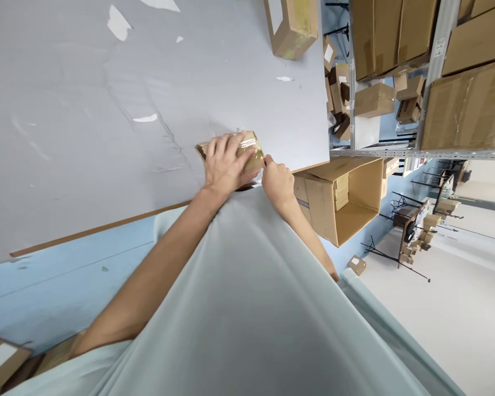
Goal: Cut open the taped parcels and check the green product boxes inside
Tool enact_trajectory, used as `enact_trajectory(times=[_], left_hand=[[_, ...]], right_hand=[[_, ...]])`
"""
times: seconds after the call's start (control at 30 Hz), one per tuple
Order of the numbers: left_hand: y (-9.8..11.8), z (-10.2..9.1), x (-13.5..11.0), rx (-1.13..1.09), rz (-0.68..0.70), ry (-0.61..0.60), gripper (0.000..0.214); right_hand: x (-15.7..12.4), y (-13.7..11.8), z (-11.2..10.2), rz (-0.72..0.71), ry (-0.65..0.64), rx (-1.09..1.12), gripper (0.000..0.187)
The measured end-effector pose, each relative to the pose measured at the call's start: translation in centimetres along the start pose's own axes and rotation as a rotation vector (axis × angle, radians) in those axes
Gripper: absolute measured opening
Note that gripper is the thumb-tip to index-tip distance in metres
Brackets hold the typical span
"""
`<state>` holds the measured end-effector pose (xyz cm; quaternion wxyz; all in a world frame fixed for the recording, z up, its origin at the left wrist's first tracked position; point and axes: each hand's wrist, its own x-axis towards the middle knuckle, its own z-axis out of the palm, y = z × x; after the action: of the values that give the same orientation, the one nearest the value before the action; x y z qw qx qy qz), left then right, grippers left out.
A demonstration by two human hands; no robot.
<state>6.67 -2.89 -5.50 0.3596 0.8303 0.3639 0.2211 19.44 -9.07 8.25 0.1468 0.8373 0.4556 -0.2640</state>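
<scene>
Head camera shows me the small box (256,158) just off the dial's centre toward twelve, close to the near edge of the grey surface (74,121); whether it lies quite flat or a little tipped, I can't tell from this far off. The left grip (226,162) spans it, fingers parted over the taped top and thumb bent in along the side toward me, clasping it. The right grip (278,180), at the box's four o'clock, is curled tight around a small item (265,160) with a bit of red showing beside the box's end; the fist covers the rest, so I can't make out its shape. For working that end well, I'd want the left palm bearing down evenly, with its fingertips clear of the right fist's line, and the right wrist giving short, light strokes rather than one hard shove. I'd also favour a spot farther in toward twelve, since the edge leaves little support underneath. The larger box (295,27), between twelve and one, is well apart and shouldn't interfere; the open carton (315,203) at three o'clock sits nearer the right forearm, so I'd mind that elbow.
</scene>
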Motion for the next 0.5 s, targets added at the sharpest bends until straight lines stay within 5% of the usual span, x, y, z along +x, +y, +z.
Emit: enact_trajectory(times=[0.33, 0.5], left_hand=[[-0.9, -1.0, -0.8, 0.069, 0.037, 0.002, 0.071], [-1.9, -3.0, -2.5, 0.169, 0.014, -0.049, 0.074]], right_hand=[[-2.7, 1.9, -0.8, -0.030, -0.070, 0.110, 0.043], [-1.4, 4.9, 1.1, -0.078, 0.078, 0.437, 0.041]])
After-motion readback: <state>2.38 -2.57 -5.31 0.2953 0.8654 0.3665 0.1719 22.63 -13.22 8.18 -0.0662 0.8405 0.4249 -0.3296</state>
